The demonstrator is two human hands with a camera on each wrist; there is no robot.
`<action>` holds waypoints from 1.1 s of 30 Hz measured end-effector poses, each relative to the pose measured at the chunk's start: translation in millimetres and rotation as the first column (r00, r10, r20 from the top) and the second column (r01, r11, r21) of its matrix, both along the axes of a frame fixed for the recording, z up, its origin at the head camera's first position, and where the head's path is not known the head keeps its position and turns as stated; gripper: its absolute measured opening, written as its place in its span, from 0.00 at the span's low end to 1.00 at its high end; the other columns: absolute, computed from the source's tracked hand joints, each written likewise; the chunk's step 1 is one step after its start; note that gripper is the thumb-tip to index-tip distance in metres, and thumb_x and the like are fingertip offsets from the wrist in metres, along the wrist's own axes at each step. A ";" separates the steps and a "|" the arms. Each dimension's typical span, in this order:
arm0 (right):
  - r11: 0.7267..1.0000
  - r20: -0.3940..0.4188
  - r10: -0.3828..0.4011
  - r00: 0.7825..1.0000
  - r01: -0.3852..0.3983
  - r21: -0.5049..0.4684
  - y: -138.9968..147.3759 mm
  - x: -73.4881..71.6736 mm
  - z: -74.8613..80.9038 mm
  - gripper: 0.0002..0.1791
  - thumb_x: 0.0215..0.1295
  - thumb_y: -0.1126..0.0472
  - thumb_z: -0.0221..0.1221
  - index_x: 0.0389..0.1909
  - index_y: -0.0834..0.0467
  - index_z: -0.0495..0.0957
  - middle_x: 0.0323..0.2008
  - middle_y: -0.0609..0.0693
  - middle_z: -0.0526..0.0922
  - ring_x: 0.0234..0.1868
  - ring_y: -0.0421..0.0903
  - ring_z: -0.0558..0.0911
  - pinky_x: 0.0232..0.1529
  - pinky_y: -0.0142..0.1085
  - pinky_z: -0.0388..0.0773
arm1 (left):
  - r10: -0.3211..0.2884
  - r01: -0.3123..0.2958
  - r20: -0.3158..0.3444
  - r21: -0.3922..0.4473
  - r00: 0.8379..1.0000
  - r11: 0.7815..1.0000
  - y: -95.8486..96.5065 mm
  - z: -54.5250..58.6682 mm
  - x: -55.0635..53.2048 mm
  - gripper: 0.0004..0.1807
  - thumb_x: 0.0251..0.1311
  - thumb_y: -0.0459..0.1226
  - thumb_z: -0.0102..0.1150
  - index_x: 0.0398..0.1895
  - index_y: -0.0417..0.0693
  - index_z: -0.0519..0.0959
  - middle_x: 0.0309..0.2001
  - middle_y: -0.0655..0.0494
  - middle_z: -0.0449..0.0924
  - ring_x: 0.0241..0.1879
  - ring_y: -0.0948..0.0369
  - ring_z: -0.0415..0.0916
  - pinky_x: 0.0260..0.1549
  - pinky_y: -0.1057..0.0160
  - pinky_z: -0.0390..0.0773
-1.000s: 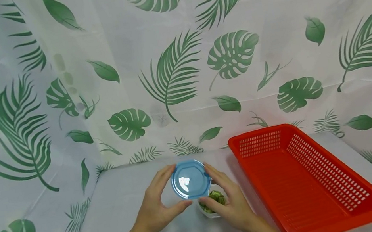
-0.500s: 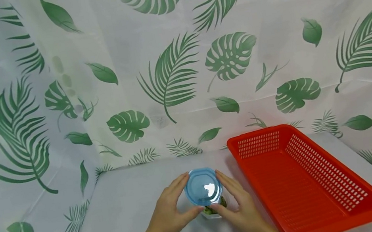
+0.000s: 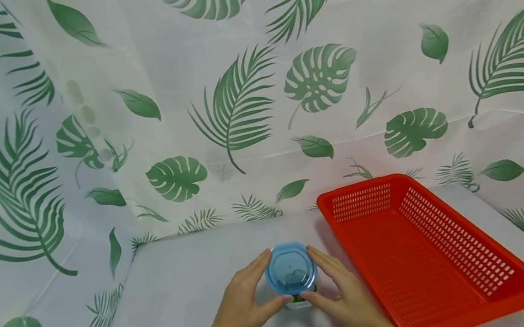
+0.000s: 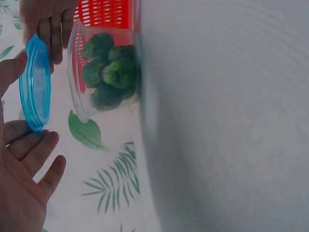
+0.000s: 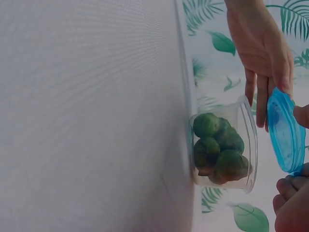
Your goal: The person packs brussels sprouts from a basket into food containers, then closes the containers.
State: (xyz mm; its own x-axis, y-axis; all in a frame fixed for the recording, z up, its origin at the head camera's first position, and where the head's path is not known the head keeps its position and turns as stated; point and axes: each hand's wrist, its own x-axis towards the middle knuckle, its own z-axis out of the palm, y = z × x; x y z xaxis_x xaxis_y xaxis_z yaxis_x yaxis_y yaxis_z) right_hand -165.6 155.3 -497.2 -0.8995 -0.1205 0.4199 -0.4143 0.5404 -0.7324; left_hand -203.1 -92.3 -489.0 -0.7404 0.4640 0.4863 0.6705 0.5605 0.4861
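Observation:
A translucent blue lid is held by its edges between both hands. My left hand grips its left side with thumb and fingers, and my right hand grips the right side the same way. Just below it stands a clear plastic container on the table. Several round green vegetables that look like Brussels sprouts lie inside. Both wrist views show a gap between the lid and the container's rim. From the head view the lid covers most of the container.
A long red perforated basket stands on the right of the white table, close to my right forearm. Behind the table and along the left hangs a white curtain printed with green leaves.
Both hands have moved the lid right and toward me, bringing it over the container. The container, partly visible before, is now mostly covered in the head view.

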 end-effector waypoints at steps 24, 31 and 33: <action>0.999 0.217 -0.015 0.976 0.025 -0.042 -0.3 -3.1 -8.3 0.52 0.54 0.53 0.78 0.79 0.56 0.65 0.74 0.51 0.67 0.72 0.53 0.66 0.69 0.67 0.66 | -0.008 0.010 0.033 -0.074 0.999 0.997 4.3 -8.8 -1.2 0.50 0.57 0.66 0.68 0.77 0.50 0.69 0.75 0.54 0.70 0.71 0.53 0.73 0.64 0.45 0.76; 0.999 0.264 -0.021 0.964 0.030 -0.030 -2.0 -3.7 -9.4 0.52 0.54 0.54 0.79 0.78 0.58 0.64 0.72 0.53 0.68 0.72 0.54 0.64 0.70 0.67 0.65 | -0.020 0.020 0.001 -0.102 1.000 0.995 5.3 -12.7 -2.8 0.50 0.56 0.65 0.70 0.76 0.47 0.70 0.73 0.53 0.71 0.70 0.54 0.74 0.64 0.49 0.77; 0.999 0.263 -0.026 0.964 0.031 -0.016 -2.2 -3.7 -9.8 0.51 0.55 0.54 0.78 0.78 0.59 0.65 0.72 0.54 0.68 0.71 0.55 0.64 0.70 0.67 0.65 | -0.026 0.025 -0.008 -0.106 1.000 0.994 5.5 -13.4 -3.0 0.50 0.56 0.64 0.70 0.76 0.47 0.70 0.73 0.51 0.72 0.69 0.54 0.75 0.64 0.49 0.77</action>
